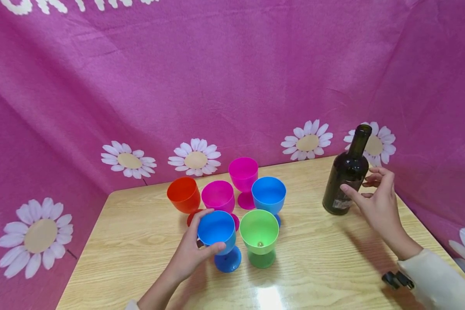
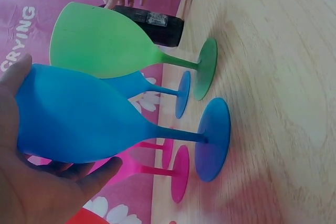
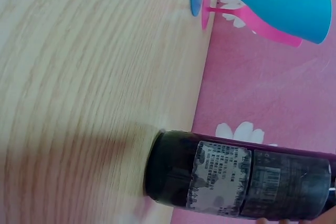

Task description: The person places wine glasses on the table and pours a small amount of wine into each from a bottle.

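Blue plastic-looking stemmed goblet (image 1: 216,228): upright, well in from the left and right edges of the pale wood-grained surface (image 1: 306,275); whether its foot bears on the surface cannot be told.
Left hand (image 1: 189,254): thumb and fingers clamped round the bowl of that goblet.
Dark glass bottle with a printed label (image 1: 350,168): upright near the far right corner of the surface.
Right hand (image 1: 381,209): at the bottle's right side, thumb before the label, fingers bent beyond; thumb and fingertips apart; firmness of contact cannot be told.
Light green plastic-looking stemmed goblet (image 1: 259,228): upright, just right of the held goblet; small bright spot inside the bowl, nature unclear.
Second blue goblet (image 1: 268,193): upright, behind the green one.
Magenta stemmed goblets: two, upright; one (image 1: 218,196) behind the held goblet, the other (image 1: 243,172) nearest the back edge.
Orange-red stemmed goblet (image 1: 183,193): nearest the left edge of the group.
Backdrop: purple-pink cloth (image 1: 236,86) with white daisies, along the back edge.
Right sleeve (image 1: 438,275): cream.
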{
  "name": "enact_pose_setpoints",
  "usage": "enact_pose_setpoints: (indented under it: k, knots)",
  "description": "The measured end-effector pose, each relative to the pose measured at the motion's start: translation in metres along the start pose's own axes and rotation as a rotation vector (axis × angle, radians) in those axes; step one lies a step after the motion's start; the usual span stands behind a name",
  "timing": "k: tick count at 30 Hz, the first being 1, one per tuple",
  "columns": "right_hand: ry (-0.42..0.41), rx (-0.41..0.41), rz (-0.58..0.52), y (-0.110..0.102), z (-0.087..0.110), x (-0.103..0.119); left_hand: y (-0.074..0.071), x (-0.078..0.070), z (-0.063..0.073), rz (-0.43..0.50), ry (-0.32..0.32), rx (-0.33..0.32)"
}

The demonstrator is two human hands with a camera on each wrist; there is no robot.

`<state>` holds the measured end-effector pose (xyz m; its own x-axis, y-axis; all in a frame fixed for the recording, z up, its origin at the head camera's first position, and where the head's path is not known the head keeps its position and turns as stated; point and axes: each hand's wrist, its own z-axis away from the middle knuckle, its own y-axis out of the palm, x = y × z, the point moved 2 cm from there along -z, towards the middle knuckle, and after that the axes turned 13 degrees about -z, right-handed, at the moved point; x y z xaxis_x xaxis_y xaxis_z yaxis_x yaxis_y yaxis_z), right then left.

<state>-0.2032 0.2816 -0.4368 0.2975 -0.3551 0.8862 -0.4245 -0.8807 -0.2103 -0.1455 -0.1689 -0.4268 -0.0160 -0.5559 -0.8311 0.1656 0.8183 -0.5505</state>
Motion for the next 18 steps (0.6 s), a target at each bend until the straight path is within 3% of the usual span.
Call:
enact_pose_setpoints:
  k: [10, 18]
  knots:
    - [0.156, 0.199, -0.113, 0.002, -0.013, -0.014, 0.001, 0.002, -0.001, 0.012, -0.003, 0.012]
    - [0.17, 0.224, -0.14, 0.008, -0.023, -0.023, 0.002, 0.003, -0.001, 0.021, -0.005, 0.014]
